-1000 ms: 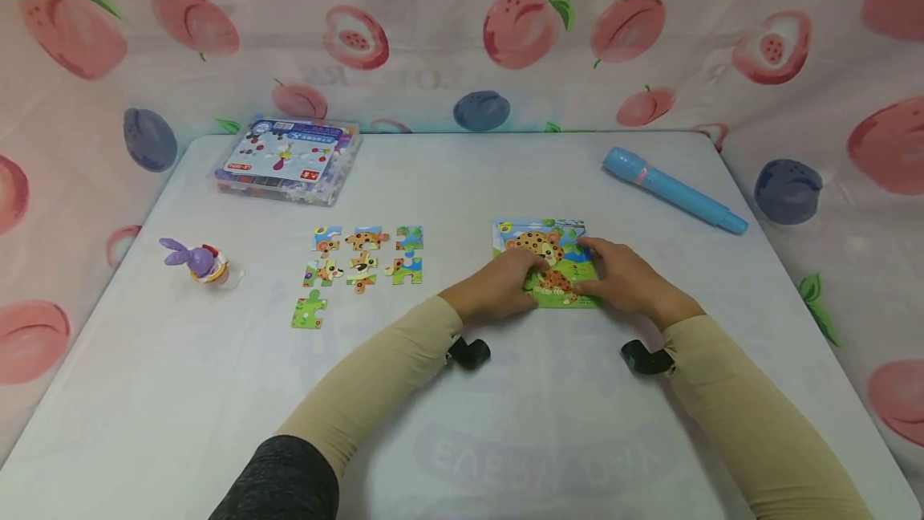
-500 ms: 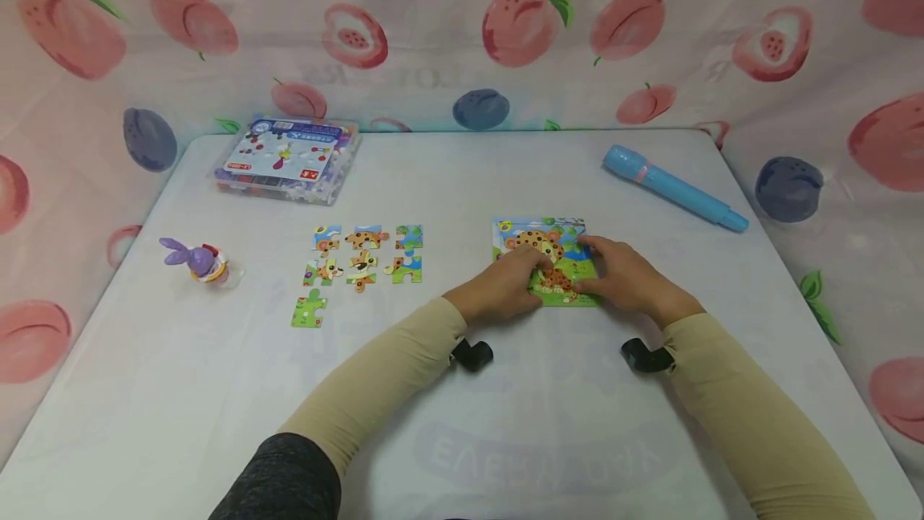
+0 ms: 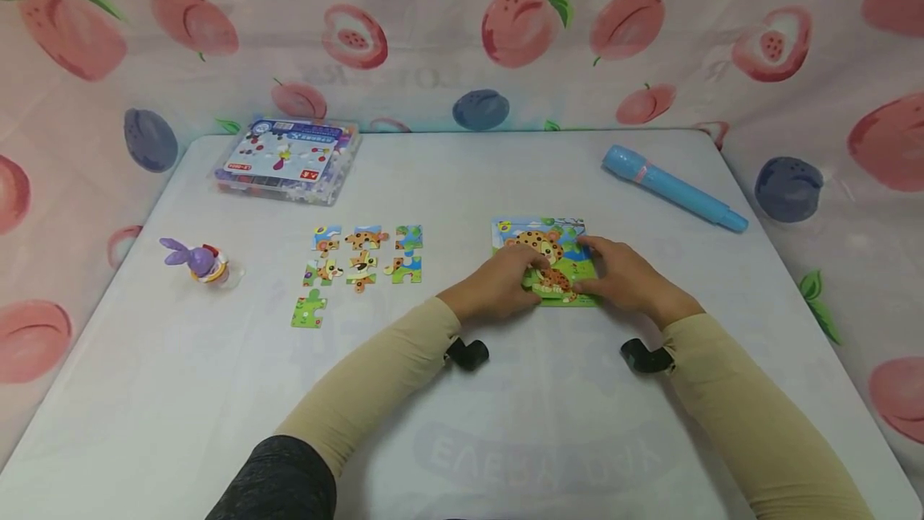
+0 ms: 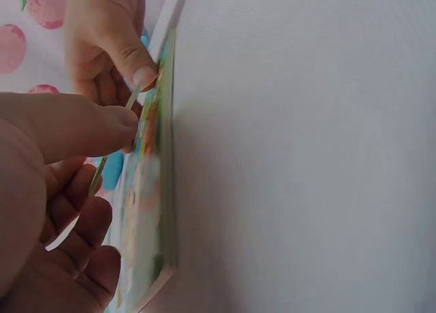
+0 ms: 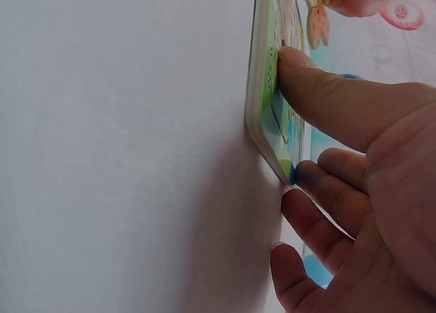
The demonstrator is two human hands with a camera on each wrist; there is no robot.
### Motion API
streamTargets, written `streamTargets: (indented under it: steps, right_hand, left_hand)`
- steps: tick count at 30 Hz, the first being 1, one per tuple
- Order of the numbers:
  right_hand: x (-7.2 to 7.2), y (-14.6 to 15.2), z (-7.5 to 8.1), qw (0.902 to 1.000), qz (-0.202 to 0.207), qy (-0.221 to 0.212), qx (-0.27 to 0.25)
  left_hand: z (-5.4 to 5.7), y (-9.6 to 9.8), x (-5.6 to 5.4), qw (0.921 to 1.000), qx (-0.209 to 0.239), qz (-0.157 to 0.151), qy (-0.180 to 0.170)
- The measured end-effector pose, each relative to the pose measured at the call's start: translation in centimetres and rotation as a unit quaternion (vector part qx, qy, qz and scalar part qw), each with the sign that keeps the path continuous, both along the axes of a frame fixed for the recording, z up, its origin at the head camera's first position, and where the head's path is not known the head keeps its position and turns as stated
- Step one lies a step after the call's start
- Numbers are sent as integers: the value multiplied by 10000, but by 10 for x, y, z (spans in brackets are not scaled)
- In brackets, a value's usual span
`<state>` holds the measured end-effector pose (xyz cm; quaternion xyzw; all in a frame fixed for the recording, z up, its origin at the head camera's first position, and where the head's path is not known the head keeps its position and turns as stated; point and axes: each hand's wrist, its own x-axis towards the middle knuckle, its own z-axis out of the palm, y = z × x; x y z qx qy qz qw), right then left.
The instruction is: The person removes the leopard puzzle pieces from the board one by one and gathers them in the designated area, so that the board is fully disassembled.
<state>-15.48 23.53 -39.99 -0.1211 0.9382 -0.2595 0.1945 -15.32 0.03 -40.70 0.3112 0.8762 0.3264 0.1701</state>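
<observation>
A square jigsaw puzzle board (image 3: pixel 537 239) with a leopard picture lies on the table in front of me. My left hand (image 3: pixel 498 287) is over its left side. In the left wrist view, its thumb and fingers pinch a thin puzzle piece (image 4: pixel 99 173), seen edge-on and tilted above the board. An orange-patterned part of that puzzle piece (image 5: pixel 318 20) shows in the right wrist view. My right hand (image 3: pixel 628 275) holds the board's right side, thumb (image 5: pixel 296 61) pressed on the picture and fingertips at the edge. Much of the board's left part is hidden by my left hand.
Several loose puzzle pieces (image 3: pixel 361 267) lie in rows left of the board. Beyond them is a clear plastic box (image 3: pixel 285 159) with a printed label. A purple rabbit figure (image 3: pixel 198 261) stands at far left. At back right lies a blue tube-shaped object (image 3: pixel 674 188).
My left hand has shifted slightly right, then back left, staying over the board. My right hand and the loose pieces have kept their places.
</observation>
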Motion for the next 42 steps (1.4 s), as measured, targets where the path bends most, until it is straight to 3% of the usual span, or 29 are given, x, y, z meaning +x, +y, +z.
streamTargets:
  steps: [12, 25, 42]
  right_hand:
    - [1, 0, -1, 9999, 64, 53, 65]
    - [2, -1, -1, 10000, 43, 73, 51]
    - [2, -1, 2, 9999, 32, 76, 83]
  left_hand:
    - [13, -29, 2, 9995, 94, 100, 281]
    - [25, -59, 11, 9979, 265, 587, -46]
    - [42, -113, 14, 9948, 336, 915, 299]
